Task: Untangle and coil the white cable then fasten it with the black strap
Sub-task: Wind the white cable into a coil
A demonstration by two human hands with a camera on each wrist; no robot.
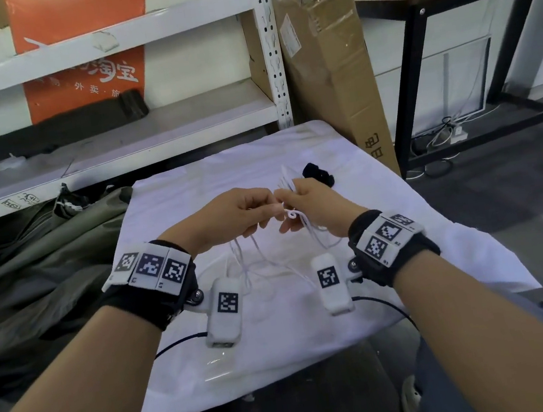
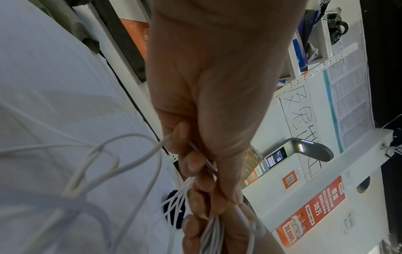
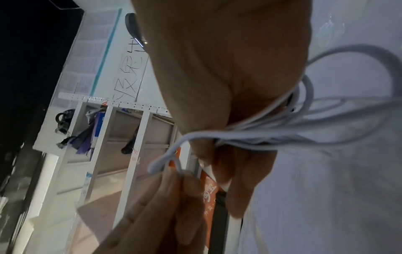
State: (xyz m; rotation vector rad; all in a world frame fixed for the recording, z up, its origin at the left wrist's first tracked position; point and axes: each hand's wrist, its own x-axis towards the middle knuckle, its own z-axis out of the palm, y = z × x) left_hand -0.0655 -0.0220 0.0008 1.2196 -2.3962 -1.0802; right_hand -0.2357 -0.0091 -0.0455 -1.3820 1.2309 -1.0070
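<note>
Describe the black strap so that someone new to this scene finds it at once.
Look at the white cloth spread before the shelving. The black strap lies on its far part, just beyond the right hand. It is the only dark, crumpled thing on the cloth; the white cable is held in both hands.

This looks like a storeroom or warehouse corner. A white slotted-steel rack (image 1: 272, 50) with bare shelves stands at the back. Just right of the rack a tall taped carton (image 1: 330, 59) leans; behind its shelves is an orange printed banner (image 1: 80, 51). Right of the carton stands a dark-framed bench (image 1: 423, 58). In front of the rack lies a white cloth (image 1: 386, 225) on a low surface, over a grey concrete floor (image 1: 520, 190).
</note>
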